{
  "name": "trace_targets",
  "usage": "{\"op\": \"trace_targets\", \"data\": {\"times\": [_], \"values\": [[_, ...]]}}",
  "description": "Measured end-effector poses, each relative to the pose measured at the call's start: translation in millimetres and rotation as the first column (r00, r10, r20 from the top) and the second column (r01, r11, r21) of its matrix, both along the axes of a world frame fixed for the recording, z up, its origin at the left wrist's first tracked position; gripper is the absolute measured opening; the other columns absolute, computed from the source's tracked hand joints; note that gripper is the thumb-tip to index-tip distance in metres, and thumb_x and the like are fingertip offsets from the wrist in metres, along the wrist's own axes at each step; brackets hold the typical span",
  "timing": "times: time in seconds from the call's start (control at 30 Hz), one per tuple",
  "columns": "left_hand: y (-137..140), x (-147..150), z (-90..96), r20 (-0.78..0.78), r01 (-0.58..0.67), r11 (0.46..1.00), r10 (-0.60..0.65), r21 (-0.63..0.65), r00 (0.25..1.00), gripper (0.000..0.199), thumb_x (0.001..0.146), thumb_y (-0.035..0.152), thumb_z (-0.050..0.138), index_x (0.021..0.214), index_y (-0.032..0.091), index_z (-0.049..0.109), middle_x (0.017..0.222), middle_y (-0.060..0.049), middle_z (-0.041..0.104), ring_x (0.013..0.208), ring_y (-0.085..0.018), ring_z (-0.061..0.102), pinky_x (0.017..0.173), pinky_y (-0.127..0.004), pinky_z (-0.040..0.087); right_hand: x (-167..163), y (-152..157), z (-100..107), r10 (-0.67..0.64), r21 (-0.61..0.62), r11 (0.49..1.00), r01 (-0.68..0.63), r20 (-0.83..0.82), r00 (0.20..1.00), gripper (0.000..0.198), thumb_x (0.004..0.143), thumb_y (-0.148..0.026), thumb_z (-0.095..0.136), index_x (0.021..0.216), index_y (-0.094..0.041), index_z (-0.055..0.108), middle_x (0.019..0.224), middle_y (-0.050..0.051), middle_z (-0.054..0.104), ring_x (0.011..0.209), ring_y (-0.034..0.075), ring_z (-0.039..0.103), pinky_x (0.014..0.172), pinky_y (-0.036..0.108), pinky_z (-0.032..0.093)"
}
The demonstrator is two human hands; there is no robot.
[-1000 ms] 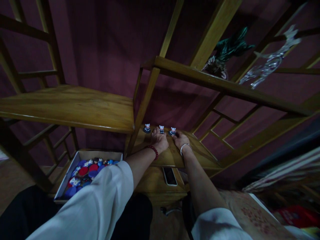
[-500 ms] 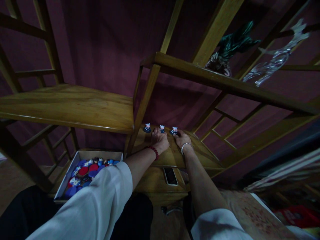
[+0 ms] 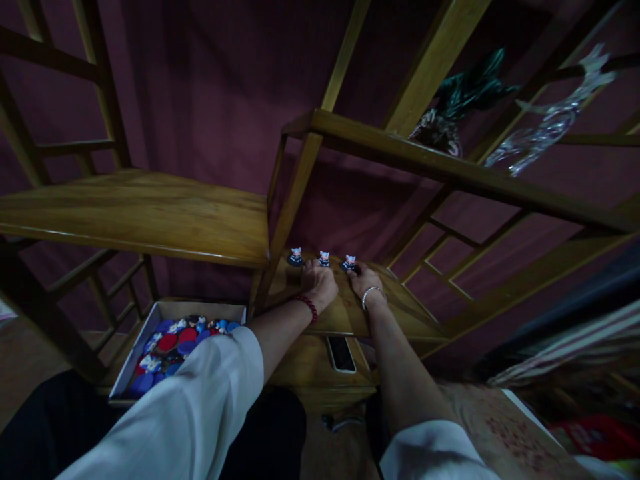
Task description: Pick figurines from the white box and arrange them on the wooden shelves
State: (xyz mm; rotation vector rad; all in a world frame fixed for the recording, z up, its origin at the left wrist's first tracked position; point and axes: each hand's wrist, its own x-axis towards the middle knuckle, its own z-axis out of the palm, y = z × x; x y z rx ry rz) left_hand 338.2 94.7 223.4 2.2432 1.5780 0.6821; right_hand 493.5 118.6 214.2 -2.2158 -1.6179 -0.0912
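Note:
Three small cat-like figurines on dark round bases stand in a row at the back of a wooden shelf [image 3: 350, 320]. The left figurine [image 3: 296, 255] stands apart from my fingers. My left hand [image 3: 320, 281], with a red bead bracelet at the wrist, is closed at the middle figurine [image 3: 324, 259] and partly hides its base. At the right figurine [image 3: 349, 263], my right hand [image 3: 366, 279] pinches the near edge of the base. A silver bangle circles that wrist. The fingertips of both hands are partly hidden.
A white box [image 3: 123, 360] of red, blue and purple figurines sits lower left. A phone [image 3: 341, 353] lies on the lower wooden surface. Above are a wooden crossbar [image 3: 380, 143], a clear deer ornament [image 3: 555, 120] and a dark green ornament [image 3: 473, 83]. A higher shelf [image 3: 135, 213] is left.
The left hand has drawn slightly back toward me at the middle figurine, its fingers more curled. The right hand stays at the right figurine. All three figurines hold nearly the same places.

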Motion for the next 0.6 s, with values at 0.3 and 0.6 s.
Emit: {"op": "trace_targets", "data": {"times": [0.3,0.6], "values": [[-2.8,-1.7,4.6,-0.034,0.024,0.999,-0.022,0.043,0.999,0.030,0.071,0.022,0.050,0.095,0.012,0.063,0.108,-0.012,0.057,0.104,-0.024,0.045,0.094,-0.033,0.031,-1.8,-2.0,2.4,-0.026,0.004,1.000,0.026,-0.023,0.999,0.038,0.080,-0.030,0.047,0.116,-0.020,0.055,0.101,0.010,0.065,0.099,0.024,0.057,0.084,0.032,0.043],[-1.4,-1.5,1.8,-0.018,0.028,0.998,-0.027,0.060,0.999,0.030,0.070,0.023,0.049,0.093,0.011,0.064,0.110,-0.013,0.056,0.104,-0.024,0.046,0.096,-0.034,0.030,0.9,-0.1,0.2,-0.030,0.017,0.999,0.030,-0.005,1.000,0.038,0.081,-0.031,0.046,0.116,-0.018,0.056,0.101,0.011,0.065,0.099,0.025,0.057,0.085,0.033,0.043]]}}
